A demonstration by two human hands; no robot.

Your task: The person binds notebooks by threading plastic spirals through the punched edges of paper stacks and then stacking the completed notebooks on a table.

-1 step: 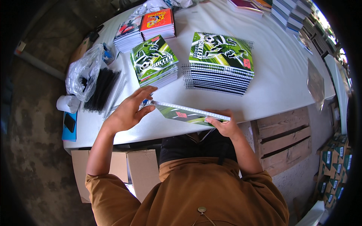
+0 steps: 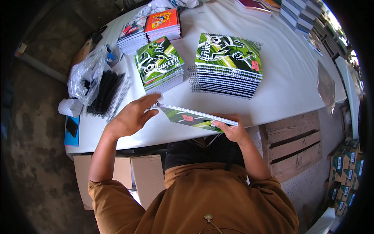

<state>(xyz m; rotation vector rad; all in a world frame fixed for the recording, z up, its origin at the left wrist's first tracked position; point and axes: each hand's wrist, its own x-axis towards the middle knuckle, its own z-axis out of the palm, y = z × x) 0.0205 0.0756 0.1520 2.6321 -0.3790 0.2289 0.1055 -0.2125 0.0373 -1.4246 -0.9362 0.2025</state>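
In my right hand [image 2: 230,128] is a green soccer-themed notebook [image 2: 189,118], gripped at its right end with my thumb on the near face. It is tilted nearly on edge, its white page edge upward. At its left end a bit of wire coil [image 2: 155,105] shows. My left hand [image 2: 130,116] curves around that end, thumb and fingers apart with a gap between them; its other fingers are partly hidden. Just beyond stands a stack of matching green notebooks [image 2: 159,60]. Farther right is a taller stack [image 2: 229,54] with wire coils protruding on both sides.
Black and silver coils [image 2: 105,93] lie at the left beside a clear plastic bag [image 2: 87,74]. A phone [image 2: 71,127] rests on a blue item near the table's left edge. Red-covered notebooks [image 2: 161,21] stand behind. Below are a cardboard box [image 2: 148,177] and a wooden crate [image 2: 292,144].
My left fingers have shifted slightly down toward the notebook's coil end. The notebook and my right hand stay almost in place.
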